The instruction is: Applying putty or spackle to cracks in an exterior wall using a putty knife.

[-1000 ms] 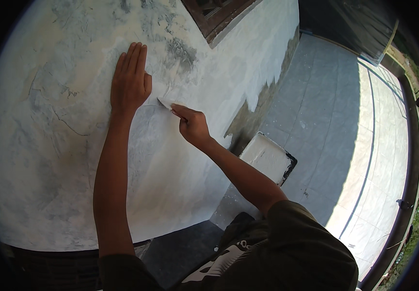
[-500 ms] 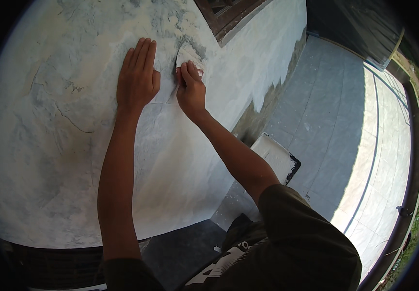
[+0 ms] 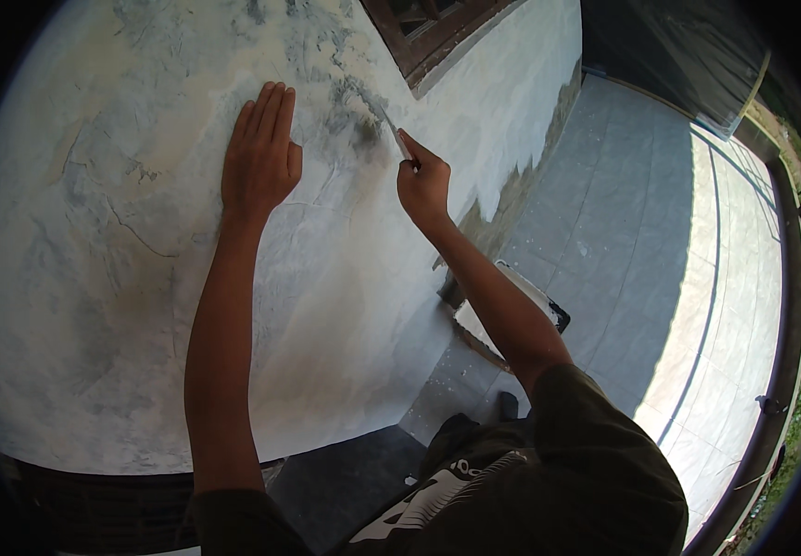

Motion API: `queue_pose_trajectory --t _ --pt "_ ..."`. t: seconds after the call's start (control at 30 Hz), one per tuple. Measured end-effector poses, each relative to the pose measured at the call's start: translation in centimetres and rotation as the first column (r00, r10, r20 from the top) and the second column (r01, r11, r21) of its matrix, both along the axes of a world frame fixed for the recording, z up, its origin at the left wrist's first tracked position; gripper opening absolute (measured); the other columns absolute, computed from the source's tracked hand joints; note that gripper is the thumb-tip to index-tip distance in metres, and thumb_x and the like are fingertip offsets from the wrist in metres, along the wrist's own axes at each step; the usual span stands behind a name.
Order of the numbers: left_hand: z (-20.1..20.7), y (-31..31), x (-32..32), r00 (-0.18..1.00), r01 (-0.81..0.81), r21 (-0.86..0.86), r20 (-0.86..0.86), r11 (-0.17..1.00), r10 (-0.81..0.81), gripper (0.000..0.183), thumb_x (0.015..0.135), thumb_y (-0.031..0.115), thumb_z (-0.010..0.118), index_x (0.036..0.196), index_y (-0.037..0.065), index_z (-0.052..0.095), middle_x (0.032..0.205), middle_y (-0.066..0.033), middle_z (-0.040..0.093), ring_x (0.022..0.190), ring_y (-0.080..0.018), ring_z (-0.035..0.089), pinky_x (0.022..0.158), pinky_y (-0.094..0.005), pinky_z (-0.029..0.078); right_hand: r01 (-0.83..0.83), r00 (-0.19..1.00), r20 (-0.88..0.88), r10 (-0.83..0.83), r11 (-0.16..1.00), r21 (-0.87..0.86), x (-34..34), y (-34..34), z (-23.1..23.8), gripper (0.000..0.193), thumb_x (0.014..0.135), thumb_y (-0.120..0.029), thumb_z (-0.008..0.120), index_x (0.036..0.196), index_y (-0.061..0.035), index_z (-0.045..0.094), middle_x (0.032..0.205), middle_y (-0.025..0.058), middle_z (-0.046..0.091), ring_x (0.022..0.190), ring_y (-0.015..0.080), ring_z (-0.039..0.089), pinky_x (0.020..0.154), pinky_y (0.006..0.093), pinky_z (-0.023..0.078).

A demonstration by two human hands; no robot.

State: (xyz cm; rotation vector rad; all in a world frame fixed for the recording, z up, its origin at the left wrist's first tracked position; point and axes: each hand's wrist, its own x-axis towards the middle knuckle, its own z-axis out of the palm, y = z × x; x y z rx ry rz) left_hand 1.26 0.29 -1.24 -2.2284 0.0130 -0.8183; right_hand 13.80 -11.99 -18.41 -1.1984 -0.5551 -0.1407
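Note:
My left hand [image 3: 261,157] lies flat against a patchy white and grey wall [image 3: 335,287], its fingers stretched upward and together, the thumb at the side. To its right, my right hand [image 3: 425,188] is closed round the handle of a putty knife [image 3: 403,141]. The knife is turned edge-on, and its thin blade points up and left toward the wall; I cannot tell whether it touches. Just left of the blade is a dark, rough grey patch [image 3: 365,130]. Cracks and cream-coloured smears mark the wall around my left hand.
Above my right hand is the corner of a brown window frame [image 3: 416,69]. A white-smeared paint tray [image 3: 484,324] stands on the grey tiled floor [image 3: 595,213], partly behind my right forearm. A dark sheet [image 3: 669,56] hangs at the far right. Bare grey render shows along the wall's base.
My right hand has moved right and slightly down from the rough patch, and the putty knife has turned from face-on to edge-on. My left hand stays almost in place.

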Motion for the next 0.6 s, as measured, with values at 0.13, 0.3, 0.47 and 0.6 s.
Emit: queue_pose_trajectory --t 0.13,0.3,0.47,0.6 --pt "-0.4 0.3 -0.1 1.000 -0.015 0.007 -0.004 1.000 0.015 0.058 0.084 0.010 0.048 0.141 -0.002 0.046 0.145 -0.0159 0.050 0.140 -0.0254 0.044 0.118 -0.0414 0.032 0.032 0.994 0.107 -0.023 0.996 -0.080 2.7 3.5 4.1 0.043 0.082 0.007 0.050 0.121 -0.0013 0.067 0.113 0.0245 0.068 0.102 0.0364 0.069 0.086 0.0346 0.054" --pt "0.1 0.1 0.1 1.000 0.000 -0.002 0.013 1.000 0.000 0.059 0.083 0.009 0.048 0.142 -0.002 0.046 0.145 -0.0164 0.050 0.140 -0.0257 0.044 0.118 -0.0417 0.031 0.110 0.953 0.285 -0.102 0.994 -0.014 -1.9 4.6 2.7 0.026 0.090 -0.002 0.061 0.115 -0.0004 0.068 0.117 0.0238 0.066 0.106 0.0377 0.066 0.091 0.0386 0.054" --pt "0.3 0.5 -0.6 1.000 -0.005 -0.012 0.001 1.000 0.005 0.059 0.083 0.009 0.048 0.142 -0.002 0.045 0.146 -0.0171 0.050 0.140 -0.0266 0.043 0.118 -0.0421 0.031 -0.230 0.928 0.285 0.239 0.971 -0.065 -9.5 1.4 -1.4 0.036 0.084 0.008 0.059 0.119 0.0009 0.066 0.118 0.0263 0.065 0.109 0.0383 0.065 0.092 0.0372 0.055" --pt "-0.1 0.5 -0.4 1.000 0.002 -0.018 -0.008 1.000 -0.002 0.060 0.083 0.009 0.047 0.142 -0.002 0.045 0.146 -0.0176 0.049 0.140 -0.0271 0.043 0.118 -0.0424 0.031 -0.707 0.706 -0.134 0.696 0.703 -0.071 -11.0 -0.9 -7.7 0.049 0.083 0.011 0.047 0.128 0.0008 0.063 0.105 0.0092 0.073 0.087 0.0105 0.065 0.076 0.0297 0.053"
